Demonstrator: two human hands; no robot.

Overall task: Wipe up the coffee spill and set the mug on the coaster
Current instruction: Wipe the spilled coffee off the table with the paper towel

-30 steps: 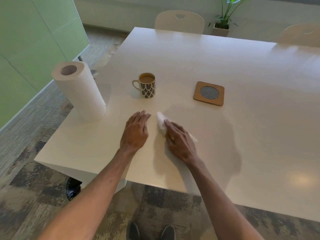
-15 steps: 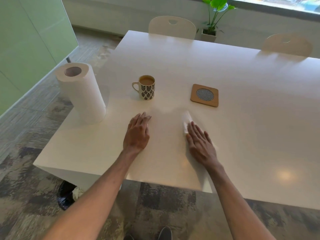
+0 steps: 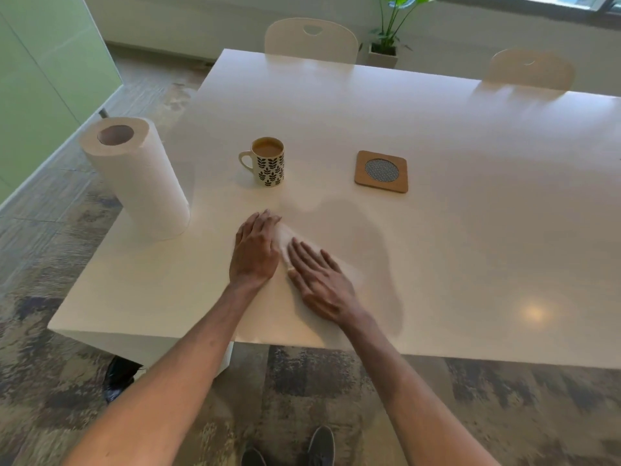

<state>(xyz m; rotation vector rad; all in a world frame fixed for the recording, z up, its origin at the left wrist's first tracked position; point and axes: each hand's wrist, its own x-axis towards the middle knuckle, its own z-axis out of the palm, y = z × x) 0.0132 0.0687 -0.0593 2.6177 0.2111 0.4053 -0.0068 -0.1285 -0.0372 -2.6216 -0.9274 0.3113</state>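
Observation:
A white mug [image 3: 268,162] with a black leaf pattern, full of milky coffee, stands upright on the white table [image 3: 470,237]. A square wooden coaster [image 3: 381,171] with a grey mesh centre lies bare to the mug's right. My right hand [image 3: 319,280] presses flat on a white paper towel [image 3: 285,234], blurred and mostly hidden under the palm, in front of the mug. My left hand [image 3: 255,252] rests flat on the table right beside it, fingers apart and holding nothing. No coffee stain is plain to see on the tabletop.
A tall paper towel roll [image 3: 134,176] stands upright near the table's left edge. Two pale chairs [image 3: 311,40] are pushed in at the far side, with a potted plant [image 3: 386,45] behind them. The table's near edge is just below my wrists.
My right hand has slid left with the paper towel until it lies against my left hand. The left hand, mug and coaster have stayed put.

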